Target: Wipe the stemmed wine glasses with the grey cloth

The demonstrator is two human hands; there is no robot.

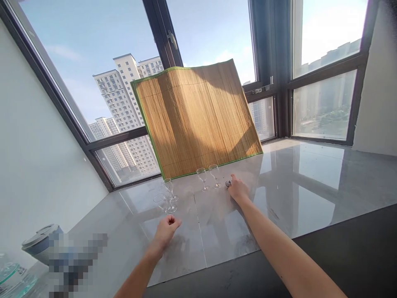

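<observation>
My right hand [238, 188] reaches to the far part of the grey counter. Its fingertips close on a small dark grey round object [228, 183], whose kind I cannot make out. Just left of it two clear stemmed glasses stand upright, a nearer-to-hand glass [214, 177] and another glass [201, 179]. My left hand [166, 231] is low over the counter with curled fingers; whether they hold anything is hidden. Beyond it stands a stemmed glass [168, 189], with a tilted or lying glass [161, 199] in front of it, overlapping it in view.
A bamboo mat [198, 120] with green edging leans upright against the window behind the glasses. The glossy tiled counter [217, 231] ends at a front edge near my arms. A lidded cup [41, 240] and clear plastic containers [18, 277] stand at lower left, beside a blurred-out patch.
</observation>
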